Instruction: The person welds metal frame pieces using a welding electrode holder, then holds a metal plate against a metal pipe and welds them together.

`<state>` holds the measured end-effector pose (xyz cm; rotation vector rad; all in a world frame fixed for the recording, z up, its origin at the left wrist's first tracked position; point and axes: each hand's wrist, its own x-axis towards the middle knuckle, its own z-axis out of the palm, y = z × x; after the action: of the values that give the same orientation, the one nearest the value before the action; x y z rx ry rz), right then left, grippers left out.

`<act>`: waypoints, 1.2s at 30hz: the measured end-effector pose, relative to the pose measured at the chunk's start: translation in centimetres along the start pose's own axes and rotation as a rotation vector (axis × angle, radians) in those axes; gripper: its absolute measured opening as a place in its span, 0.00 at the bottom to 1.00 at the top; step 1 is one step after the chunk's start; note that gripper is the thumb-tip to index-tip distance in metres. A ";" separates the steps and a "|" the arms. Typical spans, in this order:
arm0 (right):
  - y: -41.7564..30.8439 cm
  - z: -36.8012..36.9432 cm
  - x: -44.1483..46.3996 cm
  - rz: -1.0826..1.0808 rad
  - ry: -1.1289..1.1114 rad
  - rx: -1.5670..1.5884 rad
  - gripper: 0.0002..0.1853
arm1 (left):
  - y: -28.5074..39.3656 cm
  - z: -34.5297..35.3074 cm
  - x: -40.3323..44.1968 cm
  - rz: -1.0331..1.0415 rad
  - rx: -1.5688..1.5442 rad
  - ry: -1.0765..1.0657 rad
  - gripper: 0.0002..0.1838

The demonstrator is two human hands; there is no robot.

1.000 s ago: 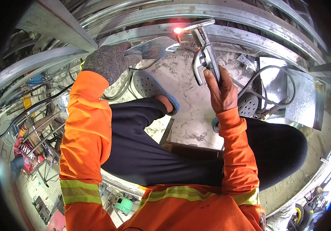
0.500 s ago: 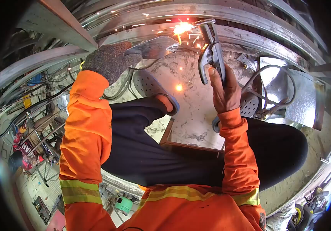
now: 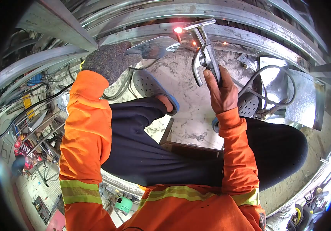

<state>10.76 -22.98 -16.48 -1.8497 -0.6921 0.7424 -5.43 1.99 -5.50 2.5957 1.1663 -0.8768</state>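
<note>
My left hand (image 3: 107,63), in a dark knit glove, is closed around the near end of a flat, shiny metal piece (image 3: 154,47) with a small bent tip. In my bare right hand (image 3: 224,91) is a metal welding electrode holder (image 3: 210,57), gripped by its handle with the thumb along it and its lever on the left. The holder's head points up toward the steel bars. A red-hot spot (image 3: 178,30) glows just left of that head, above the bent tip. Whether an electrode sits in the jaws I cannot tell.
Long steel bars (image 3: 250,36) run across the far side, and a steel post (image 3: 63,23) slants in at upper left. A grey cable (image 3: 294,84) loops beside sheet metal (image 3: 305,100) at right. Another person (image 3: 27,150) is at far left. My shoes rest on the stained floor.
The bright arc and flying sparks have died down to a small red glow. My right hand and the electrode holder have shifted slightly left and tilted. My left hand has stayed put.
</note>
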 end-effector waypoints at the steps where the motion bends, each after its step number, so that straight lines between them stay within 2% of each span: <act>1: 0.0 0.0 0.0 -0.009 -0.001 0.011 0.19 | 0.1 0.0 0.0 -0.006 0.013 0.015 0.34; 17: 0.1 0.0 0.1 0.009 -0.016 -0.020 0.20 | 0.0 0.1 0.2 0.000 0.034 -0.007 0.35; 20: 0.6 0.0 0.1 0.041 -0.035 -0.020 0.19 | -0.4 0.9 0.1 -0.002 -0.003 0.069 0.32; 22: 0.8 0.4 0.7 -0.317 0.000 -0.094 0.18 | -1.0 1.3 0.3 0.022 -0.075 0.065 0.31; 23: 0.5 -0.3 0.2 -0.187 -0.080 -0.147 0.16 | -1.3 1.4 0.4 0.033 -0.110 0.063 0.30; 24: 0.2 -0.2 0.1 0.003 -0.088 -0.041 0.17 | -1.6 1.5 0.5 0.045 -0.145 0.061 0.30; 26: 1.8 0.1 0.0 -0.073 -0.048 0.027 0.18 | -2.1 1.7 0.7 0.069 -0.216 0.058 0.29; 28: 0.2 -0.1 0.2 0.073 -0.070 0.023 0.21 | -1.3 0.9 0.4 0.094 -0.289 0.053 0.27; 29: -0.2 -0.3 0.3 0.073 -0.057 0.041 0.21 | -0.9 0.4 -0.1 0.056 -0.168 0.037 0.30; 32: 0.1 -0.4 0.4 0.064 -0.027 0.099 0.21 | -1.2 1.2 -0.1 0.036 -0.167 0.081 0.29; 33: 0.1 -0.4 0.3 0.057 -0.020 0.071 0.21 | -0.8 0.8 0.2 -0.022 -0.094 -0.015 0.29; 36: 0.0 -0.6 0.3 0.090 -0.019 0.045 0.22 | -0.4 0.0 -0.5 0.005 -0.199 -0.034 0.27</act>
<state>11.39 -23.11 -16.36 -1.8443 -0.6029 0.8285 -5.97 1.92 -5.22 2.4147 1.1728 -0.7592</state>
